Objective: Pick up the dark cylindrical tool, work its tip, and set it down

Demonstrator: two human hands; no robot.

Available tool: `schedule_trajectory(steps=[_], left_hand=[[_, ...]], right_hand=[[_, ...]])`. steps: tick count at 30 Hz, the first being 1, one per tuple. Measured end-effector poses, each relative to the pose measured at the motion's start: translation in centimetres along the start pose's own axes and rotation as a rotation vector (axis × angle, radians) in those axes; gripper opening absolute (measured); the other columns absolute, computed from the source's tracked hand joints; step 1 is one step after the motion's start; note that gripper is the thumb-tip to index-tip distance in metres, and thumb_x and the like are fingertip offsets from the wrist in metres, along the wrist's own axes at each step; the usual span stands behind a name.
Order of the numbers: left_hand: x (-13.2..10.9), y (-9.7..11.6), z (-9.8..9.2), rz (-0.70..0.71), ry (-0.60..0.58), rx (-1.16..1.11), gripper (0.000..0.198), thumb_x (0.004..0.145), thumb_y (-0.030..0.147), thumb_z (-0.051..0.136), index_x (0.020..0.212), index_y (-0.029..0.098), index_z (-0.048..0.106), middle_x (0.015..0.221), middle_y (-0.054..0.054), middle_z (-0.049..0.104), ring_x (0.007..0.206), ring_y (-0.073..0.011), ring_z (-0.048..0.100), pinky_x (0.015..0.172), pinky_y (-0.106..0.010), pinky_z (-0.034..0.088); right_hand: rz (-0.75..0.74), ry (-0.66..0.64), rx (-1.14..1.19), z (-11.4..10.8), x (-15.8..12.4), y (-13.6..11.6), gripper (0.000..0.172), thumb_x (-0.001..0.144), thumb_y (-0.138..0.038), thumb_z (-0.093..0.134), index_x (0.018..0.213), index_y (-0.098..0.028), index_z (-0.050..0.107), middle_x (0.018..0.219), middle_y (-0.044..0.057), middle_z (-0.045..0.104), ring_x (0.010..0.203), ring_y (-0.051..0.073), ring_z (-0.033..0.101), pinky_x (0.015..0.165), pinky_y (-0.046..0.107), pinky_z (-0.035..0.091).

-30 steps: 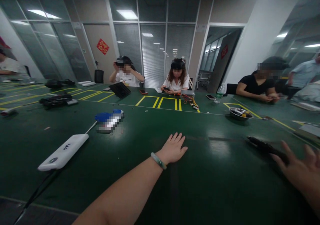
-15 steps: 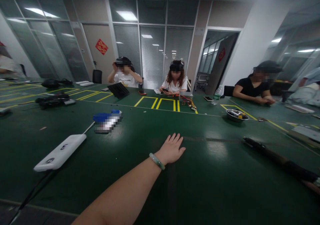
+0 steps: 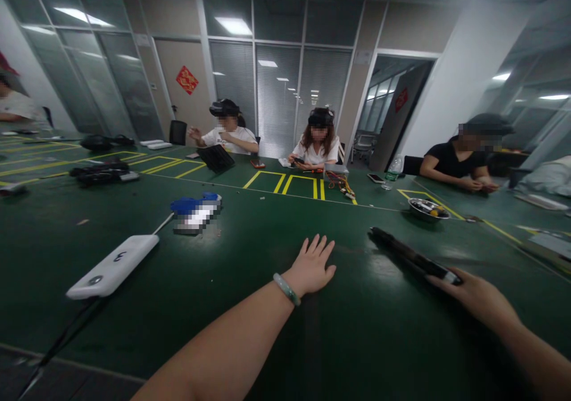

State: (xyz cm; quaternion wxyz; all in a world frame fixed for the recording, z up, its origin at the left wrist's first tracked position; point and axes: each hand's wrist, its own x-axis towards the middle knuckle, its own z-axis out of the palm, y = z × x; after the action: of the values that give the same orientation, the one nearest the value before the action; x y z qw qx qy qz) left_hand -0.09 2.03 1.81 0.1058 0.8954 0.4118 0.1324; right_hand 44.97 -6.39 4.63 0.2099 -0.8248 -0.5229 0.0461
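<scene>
My left hand [image 3: 313, 266] lies flat and open on the green table [image 3: 250, 306], palm down, with a pale green bracelet [image 3: 285, 288] on the wrist. My right hand [image 3: 475, 298] is closed on the near end of a long black bar-shaped object [image 3: 408, 256]. That bar rests on the table and points away toward the far left. A metal bowl [image 3: 427, 209] with small parts stands beyond the bar's far end.
A white power bank [image 3: 112, 266] with a cable lies at the left, a blue and white packet [image 3: 195, 212] behind it. Black gear [image 3: 100, 173] sits far left. Three people sit along the far side. Yellow tape rectangles [image 3: 285, 182] mark the table.
My right hand went out of view at the right, then came back holding the black bar, which has shifted left toward the table's middle. My left hand has stayed flat.
</scene>
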Motion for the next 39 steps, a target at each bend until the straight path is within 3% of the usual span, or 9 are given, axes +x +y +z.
schedule_trajectory(steps=[3,9,14,19,24,26,29,33,39], left_hand=[[-0.1,0.8,-0.8,0.064,0.099,0.023,0.076,0.091,0.058,0.037,0.153,0.024,0.007,0.159,-0.005,0.007,0.146,-0.0278,0.004,0.117,-0.052,0.009],[-0.3,1.7,-1.7,0.16,0.249,0.117,0.082,0.083,0.041,0.053,0.151,0.022,0.012,0.158,-0.006,0.015,0.146,-0.0241,0.01,0.118,-0.043,0.007],[-0.8,1.2,-2.1,0.055,0.268,0.153,0.091,0.072,0.04,0.061,0.15,0.023,0.018,0.155,-0.009,0.025,0.138,-0.0303,0.029,0.116,-0.049,0.011],[-0.8,1.1,-2.2,0.023,0.265,0.15,0.092,0.074,0.051,0.061,0.15,0.024,0.018,0.153,-0.011,0.031,0.125,-0.0296,0.045,0.111,-0.047,0.024],[-0.2,0.7,-1.8,0.017,0.286,0.112,0.068,0.086,0.056,0.055,0.144,0.029,0.034,0.139,-0.006,0.05,0.123,-0.0246,0.048,0.111,-0.046,0.023],[-0.1,0.6,-1.8,0.021,0.278,0.102,0.058,0.088,0.054,0.054,0.14,0.03,0.041,0.135,-0.004,0.054,0.122,-0.0235,0.049,0.111,-0.046,0.023],[-0.2,0.7,-2.0,0.013,0.265,0.079,0.051,0.088,0.053,0.055,0.133,0.03,0.049,0.124,-0.003,0.06,0.114,-0.023,0.053,0.105,-0.043,0.031],[-0.4,1.3,-2.6,-0.01,0.249,0.077,0.043,0.088,0.052,0.055,0.123,0.028,0.057,0.112,-0.003,0.063,0.104,-0.0228,0.055,0.094,-0.039,0.039],[-0.6,2.2,-3.3,-0.011,0.228,0.116,0.035,0.087,0.048,0.056,0.116,0.028,0.061,0.104,-0.003,0.062,0.098,-0.022,0.056,0.087,-0.037,0.041]], right_hand=[[-0.15,-0.217,0.019,3.3,-0.4,-7.2,0.07,0.071,-0.073,0.056,0.122,-0.025,0.063,0.098,0.015,0.069,0.084,0.03,0.065,0.071,0.039,0.045],[-0.644,-0.197,0.002,9.7,-3.7,-21.9,0.048,0.076,-0.056,0.063,0.11,-0.023,0.065,0.103,0.006,0.067,0.094,0.024,0.061,0.083,0.032,0.044],[-0.858,-0.207,0.015,12.4,-4.5,-27.3,0.054,0.073,-0.031,0.066,0.122,-0.009,0.057,0.114,0.014,0.062,0.108,0.025,0.056,0.103,0.036,0.034],[-0.795,-0.229,-0.092,10.8,-4.6,-26.0,0.078,0.078,-0.039,0.062,0.144,-0.009,0.034,0.134,0.018,0.048,0.125,0.029,0.044,0.109,0.04,0.028],[-0.382,-0.373,-0.311,6.2,-6.3,-21.7,0.091,0.071,-0.058,0.066,0.143,-0.011,0.037,0.134,0.022,0.043,0.114,0.035,0.053,0.093,0.042,0.042],[-0.343,-0.452,-0.345,5.1,-7.1,-20.3,0.084,0.066,-0.054,0.071,0.136,-0.014,0.046,0.131,0.019,0.046,0.107,0.032,0.057,0.087,0.039,0.046],[-0.356,-0.477,-0.337,5.0,-7.7,-19.0,0.055,0.071,-0.041,0.07,0.119,-0.018,0.058,0.112,0.011,0.06,0.098,0.027,0.061,0.08,0.035,0.046],[-0.294,-0.371,-0.275,5.9,-6.2,-18.1,0.028,0.075,-0.026,0.065,0.103,-0.021,0.064,0.096,0.007,0.066,0.088,0.024,0.064,0.073,0.033,0.045],[-0.232,-0.221,-0.109,6.2,-2.1,-18.0,0.014,0.08,-0.026,0.059,0.09,-0.023,0.069,0.087,0.005,0.069,0.079,0.021,0.064,0.064,0.029,0.043]])
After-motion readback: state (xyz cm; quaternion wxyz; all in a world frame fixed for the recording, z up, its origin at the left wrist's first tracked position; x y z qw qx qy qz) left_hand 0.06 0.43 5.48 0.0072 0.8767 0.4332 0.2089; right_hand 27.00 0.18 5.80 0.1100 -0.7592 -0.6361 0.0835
